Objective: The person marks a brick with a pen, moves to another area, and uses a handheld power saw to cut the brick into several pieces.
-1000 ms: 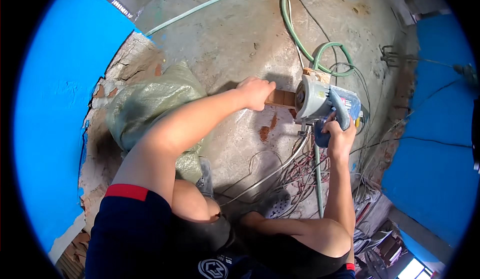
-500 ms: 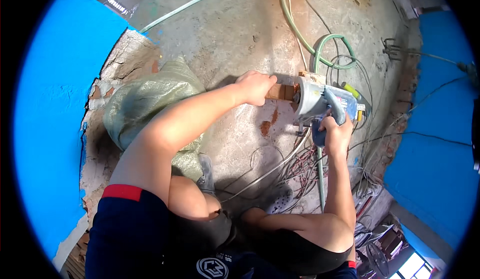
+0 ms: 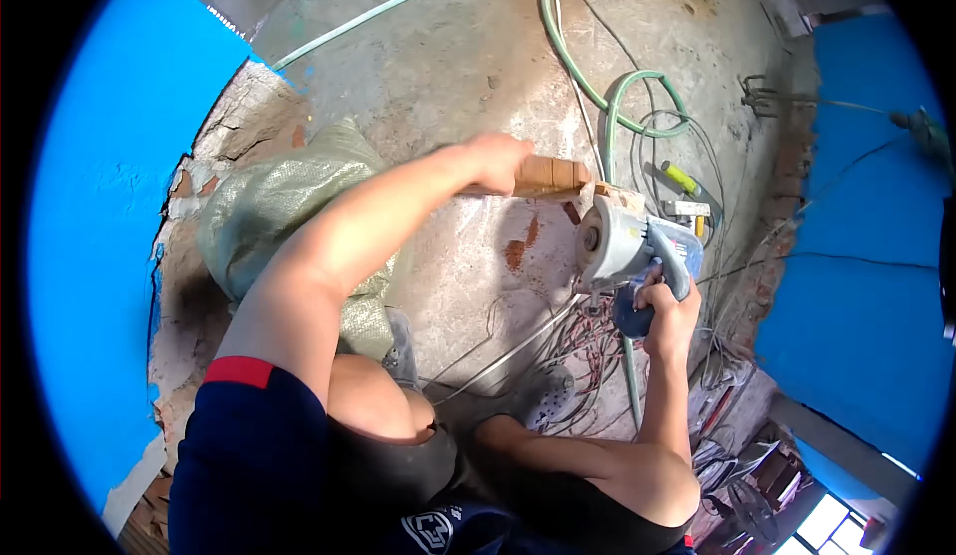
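My left hand (image 3: 500, 164) is closed on a brown block (image 3: 550, 175) that has lines cut across its face. I cannot tell whether it is wood or brick. The block is held low over the concrete floor, its free end pointing right. My right hand (image 3: 669, 311) wraps the handle of a power saw (image 3: 615, 246) with a rounded grey guard and a blue body. The guard sits just below and right of the block's end, apart from it. A pale wood piece (image 3: 619, 195) lies behind the saw.
Left of my arm slumps a woven sack (image 3: 289, 197). A green hose (image 3: 609, 107) loops ahead, with cables around it. Tangled wires (image 3: 597, 341) lie near my feet. A yellow-green tool handle (image 3: 679, 177) and a metal fork (image 3: 762, 95) are to the right, by a blue wall (image 3: 856, 207).
The saw has moved toward me, away from the block's end, uncovering the block's face and the pale wood behind. Both hands keep their hold.
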Motion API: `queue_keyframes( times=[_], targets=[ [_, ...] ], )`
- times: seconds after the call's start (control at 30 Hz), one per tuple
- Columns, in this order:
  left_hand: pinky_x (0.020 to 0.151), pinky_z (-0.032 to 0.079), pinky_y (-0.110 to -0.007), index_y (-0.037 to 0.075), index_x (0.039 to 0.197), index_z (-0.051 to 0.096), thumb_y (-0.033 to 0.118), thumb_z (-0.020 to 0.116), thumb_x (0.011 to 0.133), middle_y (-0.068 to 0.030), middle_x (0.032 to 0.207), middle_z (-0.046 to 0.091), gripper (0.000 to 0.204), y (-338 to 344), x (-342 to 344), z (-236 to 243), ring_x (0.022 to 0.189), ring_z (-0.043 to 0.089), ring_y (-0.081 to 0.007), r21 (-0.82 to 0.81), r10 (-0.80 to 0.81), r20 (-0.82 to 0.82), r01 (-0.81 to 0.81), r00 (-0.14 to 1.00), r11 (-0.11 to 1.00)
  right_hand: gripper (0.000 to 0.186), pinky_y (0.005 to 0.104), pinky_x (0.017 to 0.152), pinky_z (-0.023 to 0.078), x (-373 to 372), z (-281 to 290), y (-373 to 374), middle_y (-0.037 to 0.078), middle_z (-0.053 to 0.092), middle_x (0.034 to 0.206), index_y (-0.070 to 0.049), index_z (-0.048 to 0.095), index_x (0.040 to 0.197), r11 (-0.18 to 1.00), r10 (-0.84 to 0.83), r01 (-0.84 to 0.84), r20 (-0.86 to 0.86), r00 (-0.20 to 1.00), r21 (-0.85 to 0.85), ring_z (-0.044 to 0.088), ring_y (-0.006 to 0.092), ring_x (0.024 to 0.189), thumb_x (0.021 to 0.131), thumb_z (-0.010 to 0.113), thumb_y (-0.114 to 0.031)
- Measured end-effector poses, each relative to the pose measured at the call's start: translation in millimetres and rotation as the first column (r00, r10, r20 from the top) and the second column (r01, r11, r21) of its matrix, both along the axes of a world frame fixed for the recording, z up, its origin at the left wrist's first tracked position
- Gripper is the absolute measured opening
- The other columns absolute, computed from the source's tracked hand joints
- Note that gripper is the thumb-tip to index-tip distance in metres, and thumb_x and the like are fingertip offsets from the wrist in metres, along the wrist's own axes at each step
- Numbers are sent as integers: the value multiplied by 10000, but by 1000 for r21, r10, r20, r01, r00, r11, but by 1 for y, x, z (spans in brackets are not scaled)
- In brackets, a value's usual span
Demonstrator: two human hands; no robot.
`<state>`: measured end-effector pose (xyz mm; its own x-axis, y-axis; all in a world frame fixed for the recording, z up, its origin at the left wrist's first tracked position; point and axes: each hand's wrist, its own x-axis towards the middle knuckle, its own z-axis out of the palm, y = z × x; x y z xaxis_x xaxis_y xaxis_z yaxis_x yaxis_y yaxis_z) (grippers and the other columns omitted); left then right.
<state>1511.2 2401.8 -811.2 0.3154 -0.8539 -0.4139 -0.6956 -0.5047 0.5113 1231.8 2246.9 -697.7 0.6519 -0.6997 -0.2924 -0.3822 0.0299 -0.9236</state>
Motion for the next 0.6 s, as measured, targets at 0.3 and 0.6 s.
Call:
queue_keyframes(
  times=[0.3, 0.6],
  targets=[
    [1085, 362, -441, 7, 1303, 490, 303, 941, 510, -127, 1280, 584, 959, -21, 21, -6, 1253, 496, -320, -23, 62, 202, -58, 977, 998, 132, 241, 540, 418, -3, -2, -13, 52, 561, 678, 21, 573, 833, 998, -42, 40, 58, 997, 39, 518, 127, 560, 707, 535, 7],
    [1170, 225, -484, -39, 1464, 278, 253, 906, 544, -158, 1403, 443, 1152, -19, 21, -38, 1355, 378, -317, -22, 99, 248, -97, 964, 995, 94, 250, 543, 418, 54, -19, -30, 52, 557, 671, 11, 567, 799, 1000, 11, -12, 62, 998, 15, 518, 131, 559, 719, 529, -22]
  ],
)
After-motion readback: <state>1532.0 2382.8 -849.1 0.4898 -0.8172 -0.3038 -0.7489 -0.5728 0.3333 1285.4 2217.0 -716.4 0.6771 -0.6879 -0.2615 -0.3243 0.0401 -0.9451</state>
